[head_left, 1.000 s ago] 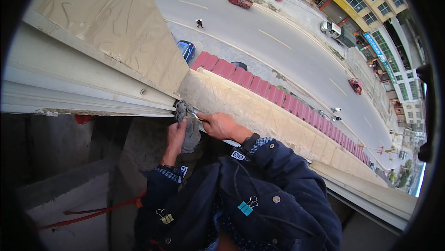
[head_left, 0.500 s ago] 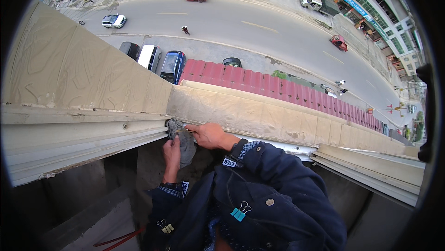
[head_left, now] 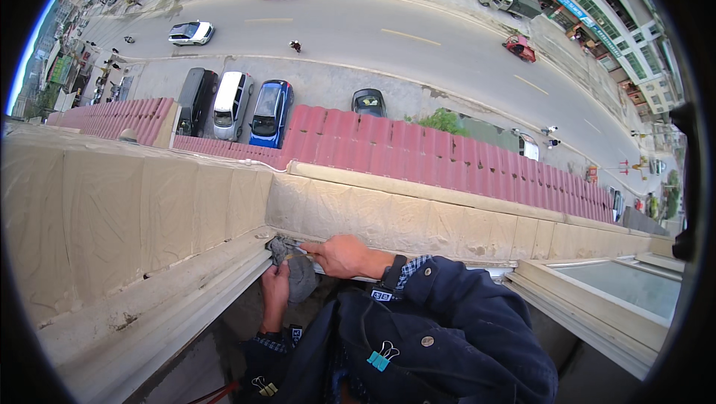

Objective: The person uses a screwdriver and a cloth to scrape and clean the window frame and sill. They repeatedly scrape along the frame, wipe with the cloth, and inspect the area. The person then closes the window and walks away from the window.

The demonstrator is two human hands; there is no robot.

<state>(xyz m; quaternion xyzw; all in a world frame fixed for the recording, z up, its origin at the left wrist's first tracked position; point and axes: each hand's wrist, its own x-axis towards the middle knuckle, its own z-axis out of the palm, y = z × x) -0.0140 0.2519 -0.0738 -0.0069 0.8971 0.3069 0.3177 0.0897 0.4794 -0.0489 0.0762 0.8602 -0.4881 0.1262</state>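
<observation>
A dark grey cloth is bunched in the corner of the white window frame and hangs down inside it. My left hand comes up from below, its fingers closed on the cloth's left edge. From the right, my right hand reaches to the same corner with its index finger stretched forward. A thin, light-coloured tool shows at that fingertip, against the top of the cloth. The tool's kind and most of its length are hidden by the hand.
Outside runs a beige ledge, with a tiled wall at left. Below lie a red corrugated roof, parked cars and a street. A glass sash stands at right. A teal binder clip hangs on my jacket.
My view has tilted, so the corner and hands appear lower and more of the left wall and street shows. Both hands stay at the corner with the cloth.
</observation>
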